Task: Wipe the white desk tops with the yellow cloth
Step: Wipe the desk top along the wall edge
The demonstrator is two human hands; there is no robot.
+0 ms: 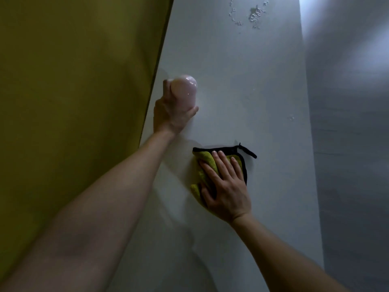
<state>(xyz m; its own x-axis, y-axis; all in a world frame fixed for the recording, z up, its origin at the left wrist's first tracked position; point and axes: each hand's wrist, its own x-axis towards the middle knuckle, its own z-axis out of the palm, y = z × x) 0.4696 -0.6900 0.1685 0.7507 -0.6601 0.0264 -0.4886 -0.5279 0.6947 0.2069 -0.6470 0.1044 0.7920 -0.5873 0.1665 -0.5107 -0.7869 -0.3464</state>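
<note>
Right hand [226,186], fingers flat, is pressing cloth [207,163] onto worktop [242,81] (spreading pressure); left hand [171,114] is gripping pink bottle [184,91], likely clearing the path.

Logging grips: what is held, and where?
Left hand grips the pale pink rounded container around its body; right hand presses flat on black-edged yellow cloth.

Looks like an office or study room: a long white table [231,81] runs along an olive-yellow divider panel [73,81], the sort that screens off desk booths, with dim grey flooring [347,144] beside it.
</note>
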